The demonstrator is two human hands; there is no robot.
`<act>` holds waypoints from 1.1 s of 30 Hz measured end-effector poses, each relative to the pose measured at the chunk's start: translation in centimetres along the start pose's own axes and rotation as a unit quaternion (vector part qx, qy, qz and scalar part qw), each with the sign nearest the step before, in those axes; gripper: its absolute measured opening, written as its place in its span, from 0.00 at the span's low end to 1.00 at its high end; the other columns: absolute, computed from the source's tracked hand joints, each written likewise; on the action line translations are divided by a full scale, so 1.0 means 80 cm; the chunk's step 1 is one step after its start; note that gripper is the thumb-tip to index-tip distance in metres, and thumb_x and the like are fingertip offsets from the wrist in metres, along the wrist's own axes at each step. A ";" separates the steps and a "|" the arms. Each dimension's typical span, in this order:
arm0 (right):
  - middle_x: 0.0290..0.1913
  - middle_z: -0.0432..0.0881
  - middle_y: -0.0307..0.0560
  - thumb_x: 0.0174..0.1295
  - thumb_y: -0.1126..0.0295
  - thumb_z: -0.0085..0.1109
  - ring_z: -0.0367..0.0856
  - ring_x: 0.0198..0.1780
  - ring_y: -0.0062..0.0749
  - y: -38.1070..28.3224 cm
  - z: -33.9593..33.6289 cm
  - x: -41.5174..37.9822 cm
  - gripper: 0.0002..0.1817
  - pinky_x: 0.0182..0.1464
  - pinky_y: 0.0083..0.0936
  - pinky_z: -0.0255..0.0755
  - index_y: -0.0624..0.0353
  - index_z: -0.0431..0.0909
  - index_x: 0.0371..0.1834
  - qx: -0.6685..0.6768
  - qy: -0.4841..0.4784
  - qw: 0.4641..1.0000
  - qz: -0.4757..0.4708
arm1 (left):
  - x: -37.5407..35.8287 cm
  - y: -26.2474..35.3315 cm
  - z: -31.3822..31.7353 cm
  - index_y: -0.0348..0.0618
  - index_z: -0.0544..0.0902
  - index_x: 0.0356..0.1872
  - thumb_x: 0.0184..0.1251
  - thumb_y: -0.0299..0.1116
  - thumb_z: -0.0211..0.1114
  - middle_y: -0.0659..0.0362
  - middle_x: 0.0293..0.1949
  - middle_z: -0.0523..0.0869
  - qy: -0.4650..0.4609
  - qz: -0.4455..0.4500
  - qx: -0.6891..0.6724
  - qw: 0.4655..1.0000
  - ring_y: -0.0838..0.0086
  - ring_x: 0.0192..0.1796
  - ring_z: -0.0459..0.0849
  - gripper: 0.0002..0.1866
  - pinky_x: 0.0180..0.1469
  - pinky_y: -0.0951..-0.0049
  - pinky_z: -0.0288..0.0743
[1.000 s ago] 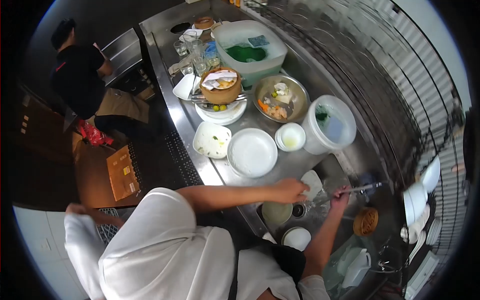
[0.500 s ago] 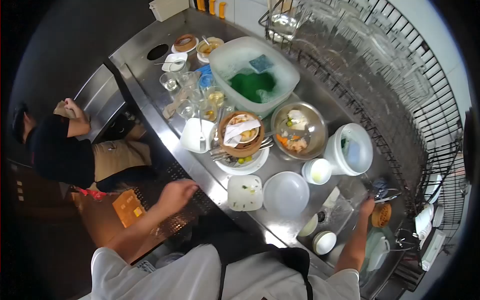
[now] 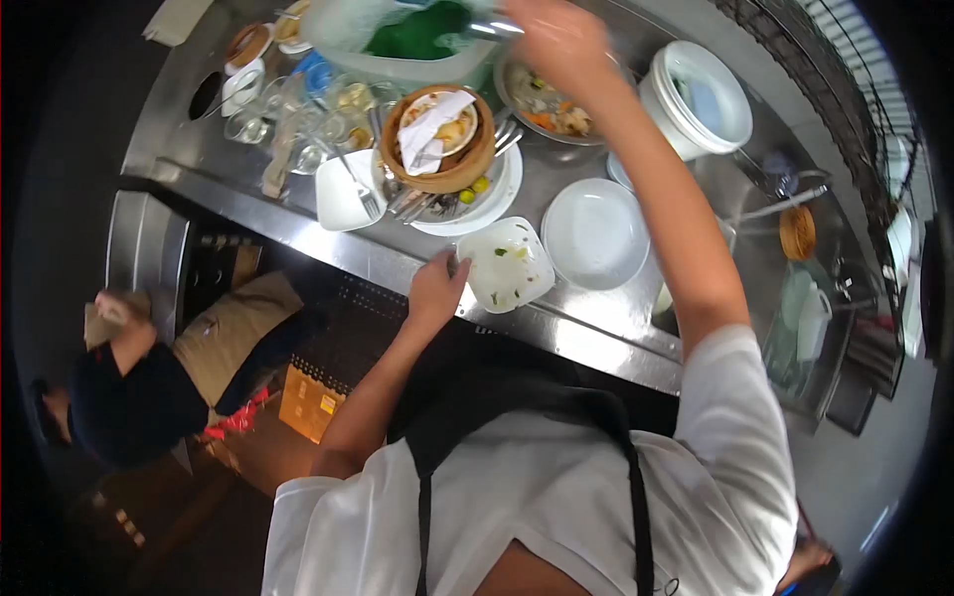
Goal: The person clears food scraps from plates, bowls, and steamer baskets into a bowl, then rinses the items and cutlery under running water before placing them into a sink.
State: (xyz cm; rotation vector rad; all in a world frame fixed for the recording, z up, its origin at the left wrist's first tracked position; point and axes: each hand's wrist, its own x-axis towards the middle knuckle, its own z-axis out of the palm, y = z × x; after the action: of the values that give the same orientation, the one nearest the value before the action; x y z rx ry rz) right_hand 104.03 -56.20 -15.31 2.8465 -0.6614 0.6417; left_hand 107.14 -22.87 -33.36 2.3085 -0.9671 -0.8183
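Observation:
My left hand [image 3: 436, 288] pinches the left edge of a square white dish [image 3: 506, 265] with green scraps in it. Raised over the steel bowl of food scraps [image 3: 558, 111], my right hand [image 3: 564, 45] is blurred and closed round a shiny metal or clear object [image 3: 494, 27], too smeared to name. That object reaches over the edge of the plastic tub [image 3: 452, 68] of green liquid. Between the hands, a bamboo steamer [image 3: 429, 183] with a napkin stands on a plate [image 3: 505, 199] with cutlery. A round white plate [image 3: 596, 234] lies right of the square dish.
Glasses [image 3: 288, 94] and a white dish with a fork [image 3: 338, 204] stand at the left. Stacked white buckets [image 3: 717, 99] are behind my right arm. A sink [image 3: 790, 348] lies at the right. A co-worker [image 3: 149, 397] is at the lower left, beyond the counter edge.
My left hand has moved to the square dish and taken its edge. My right hand has come from the sink side up to the tub, holding something shiny. The view has shifted.

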 end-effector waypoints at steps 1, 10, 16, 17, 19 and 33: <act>0.37 0.87 0.53 0.63 0.63 0.61 0.87 0.37 0.41 -0.006 0.058 0.055 0.14 0.39 0.40 0.79 0.56 0.79 0.49 0.008 0.026 0.996 -0.081 | 0.008 0.000 0.007 0.34 0.82 0.48 0.66 0.42 0.63 0.41 0.33 0.86 -0.012 0.018 0.016 1.000 0.48 0.40 0.86 0.20 0.44 0.54 0.78; 0.46 0.85 0.54 0.56 0.66 0.64 0.84 0.50 0.52 -0.064 0.218 0.201 0.22 0.50 0.46 0.77 0.51 0.79 0.56 0.107 -0.183 0.971 -0.106 | 0.010 -0.043 0.027 0.33 0.72 0.63 0.65 0.30 0.57 0.36 0.54 0.80 -0.001 0.019 -0.048 0.999 0.43 0.58 0.79 0.24 0.63 0.52 0.70; 0.53 0.83 0.55 0.63 0.54 0.60 0.82 0.52 0.51 -0.051 0.017 -0.042 0.24 0.56 0.41 0.75 0.56 0.78 0.59 0.328 0.105 0.933 0.108 | -0.013 0.022 -0.041 0.28 0.78 0.53 0.66 0.25 0.52 0.41 0.49 0.85 -0.070 0.075 -0.248 0.963 0.57 0.53 0.84 0.17 0.58 0.62 0.74; 0.52 0.83 0.53 0.64 0.54 0.61 0.81 0.52 0.51 -0.057 -0.010 -0.099 0.24 0.55 0.40 0.75 0.55 0.79 0.58 0.334 0.048 0.923 0.185 | 0.000 0.021 -0.032 0.28 0.78 0.54 0.65 0.25 0.51 0.43 0.48 0.85 -0.074 0.076 -0.275 0.956 0.60 0.53 0.84 0.18 0.58 0.64 0.73; 0.61 0.79 0.56 0.61 0.52 0.65 0.77 0.61 0.52 -0.062 -0.049 -0.231 0.30 0.62 0.39 0.71 0.54 0.75 0.64 0.323 0.054 0.897 0.297 | 0.012 0.062 -0.020 0.29 0.77 0.54 0.65 0.23 0.51 0.46 0.46 0.86 -0.063 0.102 -0.302 0.946 0.67 0.49 0.84 0.18 0.54 0.68 0.75; 0.48 0.81 0.62 0.57 0.78 0.44 0.87 0.43 0.52 0.258 0.164 -0.687 0.23 0.33 0.39 0.88 0.74 0.71 0.57 0.464 0.187 0.411 0.762 | 0.043 0.185 0.121 0.29 0.67 0.67 0.67 0.40 0.63 0.34 0.60 0.76 0.040 0.170 0.167 0.970 0.41 0.57 0.80 0.33 0.59 0.51 0.73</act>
State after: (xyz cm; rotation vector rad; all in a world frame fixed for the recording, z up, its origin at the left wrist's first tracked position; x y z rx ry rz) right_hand 55.02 -56.50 -50.20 1.0866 -3.5237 2.1358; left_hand 95.76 -36.71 -31.74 2.3236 -1.5070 -0.4429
